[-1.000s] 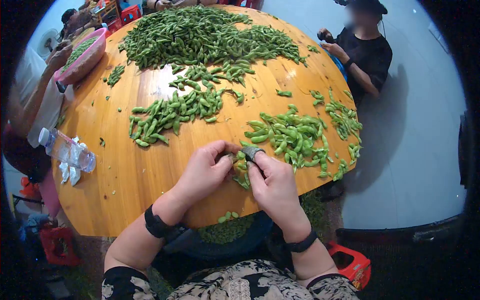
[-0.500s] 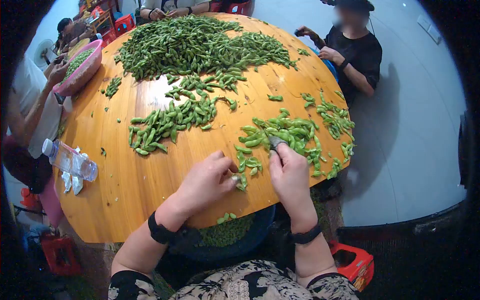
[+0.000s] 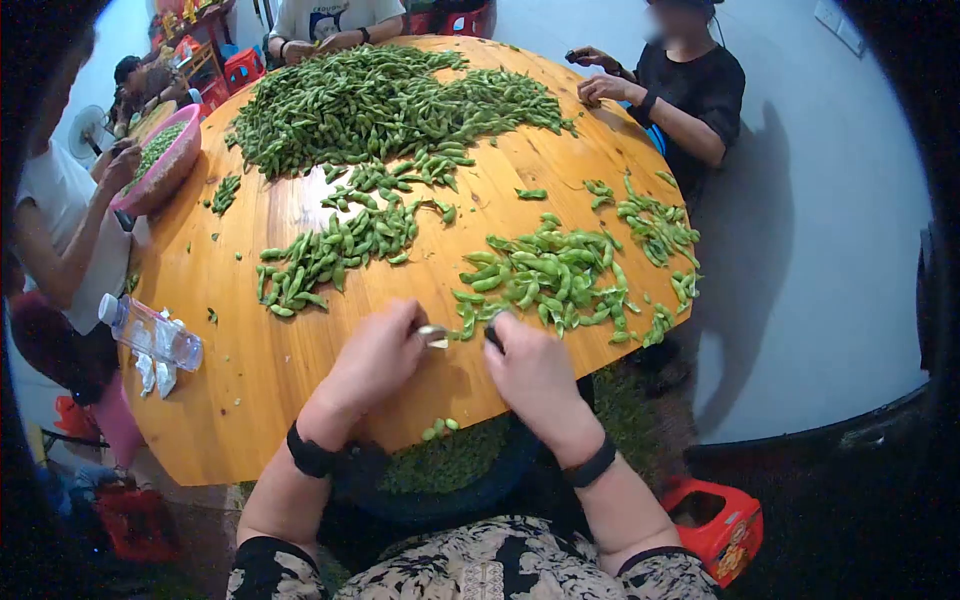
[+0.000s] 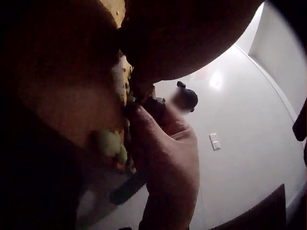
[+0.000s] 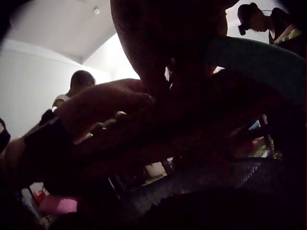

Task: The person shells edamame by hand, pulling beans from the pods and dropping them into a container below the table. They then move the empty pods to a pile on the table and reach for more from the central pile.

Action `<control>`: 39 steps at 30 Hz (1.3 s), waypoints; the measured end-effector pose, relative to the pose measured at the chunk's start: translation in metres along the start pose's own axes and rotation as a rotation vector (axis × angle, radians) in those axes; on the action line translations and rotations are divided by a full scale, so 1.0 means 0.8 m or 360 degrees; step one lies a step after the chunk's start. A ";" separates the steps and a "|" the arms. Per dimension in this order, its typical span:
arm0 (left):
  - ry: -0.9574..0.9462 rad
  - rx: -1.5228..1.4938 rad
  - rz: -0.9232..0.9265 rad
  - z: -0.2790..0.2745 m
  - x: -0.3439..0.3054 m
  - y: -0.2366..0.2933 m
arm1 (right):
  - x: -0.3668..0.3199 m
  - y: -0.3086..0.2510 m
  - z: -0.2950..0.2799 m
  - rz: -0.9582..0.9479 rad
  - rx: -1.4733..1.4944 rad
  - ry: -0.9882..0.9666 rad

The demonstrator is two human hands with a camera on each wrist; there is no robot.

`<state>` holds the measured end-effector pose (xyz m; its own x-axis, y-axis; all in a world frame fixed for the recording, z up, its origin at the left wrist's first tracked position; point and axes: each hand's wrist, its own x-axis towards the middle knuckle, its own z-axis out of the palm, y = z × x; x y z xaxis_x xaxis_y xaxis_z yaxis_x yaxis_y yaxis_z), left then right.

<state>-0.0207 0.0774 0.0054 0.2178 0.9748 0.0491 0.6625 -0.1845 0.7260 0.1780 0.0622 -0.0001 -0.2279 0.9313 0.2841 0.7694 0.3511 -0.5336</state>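
Over the near side of the table (image 3: 230, 410), the left hand (image 3: 375, 345) angles inward, fingers bent; the right hand (image 3: 532, 368) leans toward it. Either grip cannot be told. Green pods (image 3: 547, 266) lie on the table's right.

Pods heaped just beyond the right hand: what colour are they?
Light green; the pods show best in the head view.

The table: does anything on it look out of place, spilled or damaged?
The bottle lies on its side at the left of the table, beside tissues; bottles usually stand. I see no spilled liquid or damage. Also, a few beans lie loose at the near edge, away from the pods.
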 end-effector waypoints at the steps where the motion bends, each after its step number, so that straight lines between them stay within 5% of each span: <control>1: 0.0081 -0.0015 0.0007 0.001 0.002 -0.004 | 0.006 0.006 -0.004 0.0084 -0.0023 0.0004; 8: 0.0233 -0.0016 -0.0209 -0.002 0.004 0.009 | 0.010 0.006 -0.012 -0.0143 0.0081 0.0041; 12: 0.0343 -0.0080 0.0014 0.003 0.011 -0.011 | 0.024 0.004 0.000 -0.0267 0.0041 -0.0220; 18: 0.0278 -0.0138 -0.0147 -0.007 0.014 -0.007 | 0.046 0.044 -0.021 -0.0117 -0.0183 -0.0107; 20: 0.0375 0.0521 0.0199 0.011 0.011 -0.033 | 0.042 0.052 -0.017 -0.0166 -0.0217 -0.0091; 21: 0.0312 0.0350 -0.0021 0.011 0.006 -0.013 | 0.040 0.052 -0.016 -0.0183 -0.0189 -0.0062; 25: 0.0309 0.0426 -0.0070 0.022 0.005 0.002 | 0.040 0.054 -0.016 -0.0238 -0.0150 -0.0041; 27: 0.0242 0.0538 0.0108 0.027 0.004 0.013 | 0.040 0.060 -0.013 -0.0261 -0.0114 -0.0039; 34: 0.0300 0.0454 -0.0019 0.054 -0.004 0.036 | 0.041 0.061 -0.019 -0.0248 -0.0065 -0.0120; 39: 0.0205 0.0471 0.0254 0.059 -0.034 0.040 | 0.041 0.066 -0.016 -0.0341 -0.0007 -0.0072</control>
<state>0.0280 0.0389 -0.0049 0.2557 0.9351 0.2453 0.8103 -0.3457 0.4731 0.2190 0.1099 -0.0089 -0.4128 0.8389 0.3546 0.7033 0.5410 -0.4612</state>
